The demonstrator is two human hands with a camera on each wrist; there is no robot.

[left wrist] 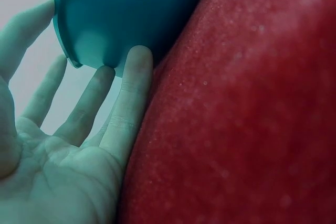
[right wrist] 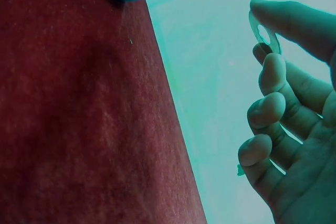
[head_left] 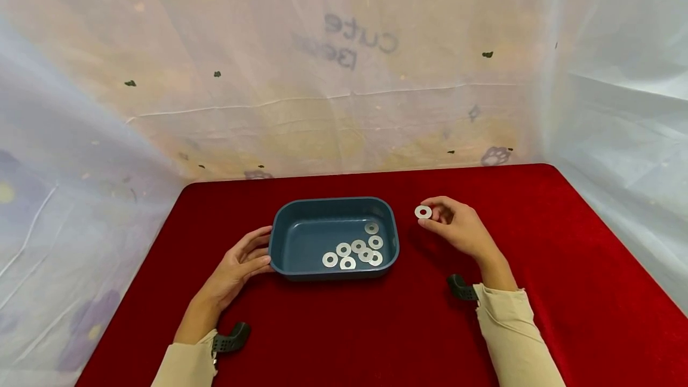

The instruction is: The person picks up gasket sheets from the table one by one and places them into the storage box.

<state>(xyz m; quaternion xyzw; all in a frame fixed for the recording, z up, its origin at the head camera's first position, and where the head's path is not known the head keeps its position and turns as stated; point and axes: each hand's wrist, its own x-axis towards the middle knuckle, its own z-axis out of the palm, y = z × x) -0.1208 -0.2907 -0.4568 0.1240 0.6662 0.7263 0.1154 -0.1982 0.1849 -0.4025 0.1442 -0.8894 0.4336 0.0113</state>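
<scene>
A blue rectangular tub (head_left: 301,273) stands on the red cloth, with several flat metal washers (head_left: 344,249) lying in its front right part, some overlapping. My left hand (head_left: 239,261) rests against the tub's left end. In the left wrist view its fingers (left wrist: 128,93) are nearly straight, their tips touching the tub wall (left wrist: 131,14). To the right of the tub, my right hand (head_left: 457,226) holds one washer (head_left: 423,212) above the cloth, pinched between thumb and fingers. The right wrist view shows this washer (right wrist: 264,34) tilted, nearly edge-on.
Red cloth (head_left: 322,333) covers the table, whose back edge meets a pale printed curtain (head_left: 344,130). More sheeting hangs at the left and right sides. A dark strap (head_left: 231,339) sits on the left wrist, another strap (head_left: 462,288) on the right.
</scene>
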